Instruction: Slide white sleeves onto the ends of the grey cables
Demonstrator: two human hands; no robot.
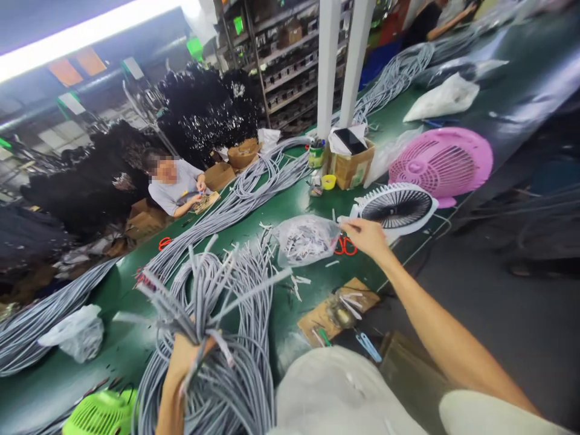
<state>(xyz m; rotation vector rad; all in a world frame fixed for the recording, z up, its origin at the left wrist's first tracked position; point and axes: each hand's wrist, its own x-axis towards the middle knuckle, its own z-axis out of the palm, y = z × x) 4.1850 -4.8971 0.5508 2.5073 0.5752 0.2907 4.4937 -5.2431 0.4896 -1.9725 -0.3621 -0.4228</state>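
Note:
My left hand [186, 356] is wrapped around a thick bundle of grey cables [208, 290], whose cut ends fan out above the fist. Long loops of the same cable hang below it and lie over the table's near side. My right hand [365, 235] reaches forward with its fingers pinched together, beside a clear plastic bag [303, 238] of small white pieces. A white fan [394, 208] with dark blades lies just beyond that hand. What the pinched fingers hold, if anything, is too small to make out. Red-handled scissors [347, 246] lie just below the right hand.
Long cable bundles [272, 175] run along the green table [290, 211]. A pink fan [444, 160] and a cardboard box [351, 163] stand farther back. Near me lies a brown board [317, 317] with white strips. Across the table a person [179, 184] handles small parts.

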